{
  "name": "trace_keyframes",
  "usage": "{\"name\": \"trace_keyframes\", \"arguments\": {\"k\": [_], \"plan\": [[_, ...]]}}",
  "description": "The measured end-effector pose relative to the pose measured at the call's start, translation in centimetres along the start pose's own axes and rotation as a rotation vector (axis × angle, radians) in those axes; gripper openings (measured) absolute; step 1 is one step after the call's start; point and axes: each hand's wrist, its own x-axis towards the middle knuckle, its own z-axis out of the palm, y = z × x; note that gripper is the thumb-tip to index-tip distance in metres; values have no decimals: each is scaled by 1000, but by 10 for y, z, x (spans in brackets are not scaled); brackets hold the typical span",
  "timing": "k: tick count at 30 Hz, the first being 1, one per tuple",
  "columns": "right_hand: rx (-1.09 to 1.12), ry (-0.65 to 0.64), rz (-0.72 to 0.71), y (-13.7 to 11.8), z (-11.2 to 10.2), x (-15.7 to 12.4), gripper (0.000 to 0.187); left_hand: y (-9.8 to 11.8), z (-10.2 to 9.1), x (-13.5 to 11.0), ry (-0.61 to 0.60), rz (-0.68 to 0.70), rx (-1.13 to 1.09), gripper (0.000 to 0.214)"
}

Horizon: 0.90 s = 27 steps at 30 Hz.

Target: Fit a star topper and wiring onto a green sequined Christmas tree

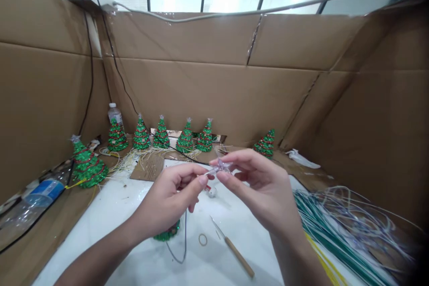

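Observation:
Both hands meet above the white work surface (134,219). My right hand (258,178) pinches a small translucent purple star (221,166) between thumb and fingertips. My left hand (181,187) is closed, thumb against fingers, on a thin clear strip (212,171) that runs out from the star. Partly hidden under my left hand is a small green tree (167,232), with a grey cord beside it. An awl with a wooden handle (238,254) lies below the hands, near a small ring (203,239). Just beneath the fingertips sits a small white item (211,193), partly covered.
Several green trees with red bands, such as this one (161,133), stand along the back; another tree (87,163) leans at left. Bottles (43,193) lie and stand at left. Green strips (331,228) and tangled clear strips (362,219) lie at right. Cardboard walls (201,89) surround everything.

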Motion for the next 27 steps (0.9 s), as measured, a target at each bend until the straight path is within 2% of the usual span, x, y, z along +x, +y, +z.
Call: {"name": "trace_keyframes", "arguments": {"k": [3, 7, 9, 12, 17, 27], "plan": [[20, 27, 20, 6, 5, 2, 13, -2, -4, 0, 70, 128, 250, 21], [85, 58, 104, 12, 8, 2, 15, -9, -8, -1, 245, 408, 664, 13], [108, 69, 146, 15, 9, 3, 19, -12, -10, -2, 291, 520, 782, 12], [99, 60, 153, 15, 10, 4, 20, -14, -11, -3, 296, 629, 884, 11], [108, 97, 155, 6, 16, 5, 10, -11, -10, -5, 305, 701, 979, 10], [209, 124, 145, 7, 21, 1, 8, -14, -12, -6, 309, 683, 1045, 10]]}}
